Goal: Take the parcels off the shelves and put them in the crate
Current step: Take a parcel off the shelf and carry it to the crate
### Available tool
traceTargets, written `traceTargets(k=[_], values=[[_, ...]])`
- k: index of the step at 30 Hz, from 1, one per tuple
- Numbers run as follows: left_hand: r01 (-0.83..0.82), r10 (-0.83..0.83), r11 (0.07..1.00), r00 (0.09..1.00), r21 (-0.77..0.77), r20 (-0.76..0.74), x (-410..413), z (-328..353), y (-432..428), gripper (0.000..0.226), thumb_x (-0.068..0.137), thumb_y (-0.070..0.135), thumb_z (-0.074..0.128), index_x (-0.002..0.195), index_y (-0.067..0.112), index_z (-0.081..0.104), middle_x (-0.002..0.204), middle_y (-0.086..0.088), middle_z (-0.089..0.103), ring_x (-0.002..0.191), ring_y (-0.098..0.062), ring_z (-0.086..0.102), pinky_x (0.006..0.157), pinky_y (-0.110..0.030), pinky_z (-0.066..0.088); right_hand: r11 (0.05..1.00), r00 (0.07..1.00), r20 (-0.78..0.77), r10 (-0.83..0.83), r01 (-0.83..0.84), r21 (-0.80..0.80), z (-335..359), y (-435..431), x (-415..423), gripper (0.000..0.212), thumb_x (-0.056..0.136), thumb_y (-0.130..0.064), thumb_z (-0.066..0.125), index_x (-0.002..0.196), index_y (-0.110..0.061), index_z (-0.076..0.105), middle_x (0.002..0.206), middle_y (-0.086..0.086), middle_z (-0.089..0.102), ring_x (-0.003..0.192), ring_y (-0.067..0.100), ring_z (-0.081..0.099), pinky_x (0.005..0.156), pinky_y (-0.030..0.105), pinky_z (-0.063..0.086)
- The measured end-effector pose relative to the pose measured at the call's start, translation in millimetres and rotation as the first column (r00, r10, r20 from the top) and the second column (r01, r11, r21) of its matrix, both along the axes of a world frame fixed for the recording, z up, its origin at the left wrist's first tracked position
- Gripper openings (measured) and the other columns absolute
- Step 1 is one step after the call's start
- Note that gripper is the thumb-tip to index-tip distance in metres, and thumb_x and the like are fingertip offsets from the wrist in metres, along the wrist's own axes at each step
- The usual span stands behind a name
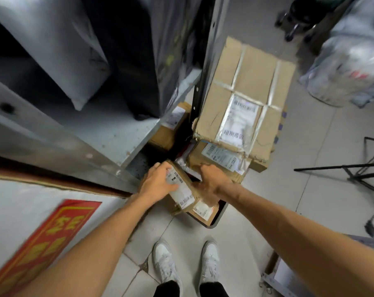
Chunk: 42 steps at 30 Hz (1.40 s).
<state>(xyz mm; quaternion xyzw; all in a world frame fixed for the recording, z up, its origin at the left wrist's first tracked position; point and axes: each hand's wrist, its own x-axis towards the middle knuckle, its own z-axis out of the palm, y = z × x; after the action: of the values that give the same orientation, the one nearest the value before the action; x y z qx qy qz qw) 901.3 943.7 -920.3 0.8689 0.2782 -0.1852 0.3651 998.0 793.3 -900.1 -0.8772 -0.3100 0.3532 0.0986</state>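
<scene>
Leaning over the pile, the person stretches both bare forearms forward and down from the bottom corners of the head view. The left hand [158, 184] lies palm-down across a small parcel [182, 192], a brown carton with a white label. It sits tilted at the near end of the crate [219, 218], on top of other cartons. The right hand [212, 183] comes in from the other side, knuckles up.

Only a dark rounded corner of the crate shows; the rest is buried under cartons. A large parcel [244, 99] crossed with tape lies on top at the far end, overhanging a medium parcel [221, 158]. Everything is smeared by motion, the right hand most of all, and the small print on the labels cannot be read. The metal shelf [117, 133] at the left holds grey bags [74, 61], cut off by the frame.

The left grip is closed on the small parcel, fingertips hooked over its far edge, thumb along the label. The right grip has its fingers curled against the parcel's right side, but whether it actually clamps the carton I cannot tell
</scene>
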Motion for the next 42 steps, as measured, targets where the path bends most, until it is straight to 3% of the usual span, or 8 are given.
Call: traceTargets(k=[6,10,16,22,28,34,36,42], values=[[0.283,-0.286,0.954,0.958,0.101,0.017,33,160,14,0.051,0.074,0.029,0.080,0.119,0.019,0.058,0.116,0.001,0.058,0.101,-0.015,0.055,0.087,-0.028,0.048,0.981,0.969,0.156,0.193,-0.191,-0.025,152,4,21,0.041,0.087,-0.020,0.057,0.127,-0.013,0.057,0.121,0.012,0.062,0.111,0.032,0.058,0.092,0.040,0.050],[0.456,-0.465,0.845,0.884,0.280,-0.037,61,285,10,0.050,0.072,0.034,0.078,0.115,0.019,0.059,0.116,-0.002,0.063,0.106,-0.022,0.059,0.091,-0.038,0.050,0.984,0.933,0.317,0.171,-0.175,-0.017,272,-4,38,0.047,0.088,-0.025,0.061,0.131,-0.009,0.054,0.121,0.015,0.062,0.114,0.033,0.057,0.092,0.039,0.049],[0.467,-0.537,0.783,0.841,0.412,0.068,97,436,-13,0.054,0.072,0.034,0.079,0.119,0.016,0.058,0.113,-0.006,0.063,0.100,-0.025,0.061,0.089,-0.041,0.051,0.991,0.894,0.434,0.109,-0.130,0.018,413,-27,48,0.046,0.090,-0.024,0.060,0.133,-0.011,0.053,0.123,0.014,0.062,0.115,0.033,0.057,0.094,0.037,0.048],[0.422,-0.531,0.738,0.845,0.526,0.066,93,511,-30,0.053,0.076,0.037,0.075,0.121,0.017,0.058,0.113,-0.004,0.063,0.102,-0.024,0.061,0.089,-0.039,0.053,0.993,0.869,0.482,0.114,-0.108,-0.040,474,-46,45,0.048,0.094,-0.025,0.054,0.140,-0.012,0.046,0.134,0.014,0.055,0.120,0.032,0.054,0.101,0.041,0.046],[0.201,-0.334,0.807,0.931,0.556,0.149,23,539,-41,0.049,0.076,0.040,0.074,0.119,0.022,0.060,0.117,-0.002,0.062,0.097,-0.021,0.056,0.077,-0.030,0.044,0.958,0.792,0.556,0.254,-0.286,-0.030,498,-40,15,0.039,0.092,-0.028,0.055,0.127,-0.010,0.056,0.119,0.015,0.061,0.106,0.033,0.060,0.083,0.035,0.050],[-0.082,-0.002,0.832,0.989,0.549,0.150,-109,541,-42,0.048,0.074,0.039,0.075,0.117,0.020,0.061,0.117,-0.005,0.063,0.104,-0.026,0.060,0.087,-0.036,0.051,0.842,0.683,0.558,0.471,-0.538,-0.052,508,-9,-67,0.039,0.091,-0.035,0.056,0.123,-0.011,0.058,0.121,0.012,0.060,0.108,0.030,0.059,0.083,0.035,0.049],[-0.199,0.137,0.817,0.979,0.541,0.153,-163,542,-39,0.048,0.074,0.038,0.075,0.117,0.022,0.061,0.117,-0.004,0.063,0.103,-0.025,0.060,0.086,-0.035,0.050,0.778,0.631,0.556,0.541,-0.627,-0.045,514,8,-105,0.041,0.092,-0.038,0.056,0.123,-0.011,0.055,0.122,0.013,0.058,0.108,0.031,0.058,0.081,0.033,0.046],[-0.486,0.489,0.684,0.859,0.543,0.152,-335,554,-44,0.055,0.075,0.038,0.076,0.124,0.022,0.056,0.123,-0.002,0.058,0.108,-0.022,0.058,0.091,-0.036,0.049,0.535,0.442,0.553,0.707,-0.844,-0.010,526,53,-262,0.057,0.093,-0.044,0.055,0.140,-0.013,0.043,0.137,0.010,0.049,0.122,0.029,0.050,0.101,0.041,0.043]])
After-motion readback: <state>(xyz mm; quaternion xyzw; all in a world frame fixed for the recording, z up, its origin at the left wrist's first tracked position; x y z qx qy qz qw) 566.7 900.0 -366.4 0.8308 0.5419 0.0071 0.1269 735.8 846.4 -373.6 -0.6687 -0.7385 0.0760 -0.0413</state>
